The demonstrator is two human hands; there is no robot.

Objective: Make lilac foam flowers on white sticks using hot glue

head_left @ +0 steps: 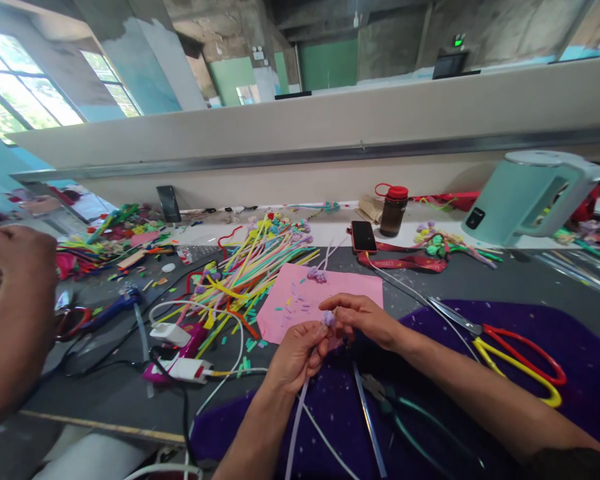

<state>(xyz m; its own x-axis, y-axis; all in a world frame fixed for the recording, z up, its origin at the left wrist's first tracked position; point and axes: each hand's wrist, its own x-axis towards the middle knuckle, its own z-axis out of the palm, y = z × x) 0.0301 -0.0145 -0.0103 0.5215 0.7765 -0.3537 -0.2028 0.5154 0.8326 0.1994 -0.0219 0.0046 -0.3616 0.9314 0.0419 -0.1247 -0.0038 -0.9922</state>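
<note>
While the left hand (pixel 295 357) grips the stem (pixel 294 427) below the pink sheet (pixel 300 300), right hand (pixel 363 320) pinches its purple bud (pixel 329 319) above.

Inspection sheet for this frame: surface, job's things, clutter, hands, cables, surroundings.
Surface: dark table, purple cloth over its near right part.
Job's things: small lilac bud on a pale stem, pinched between both hands; pink sheet with cut bits behind.
Clutter: pile of coloured sticks, red-and-yellow scissors, green-handled pliers, phone, bottle, kettle.
Hands: left hand and right hand meet at the bud; another person's arm at left.
Cables: white and black leads with chargers.
Surroundings: low partition wall, windows.
</note>
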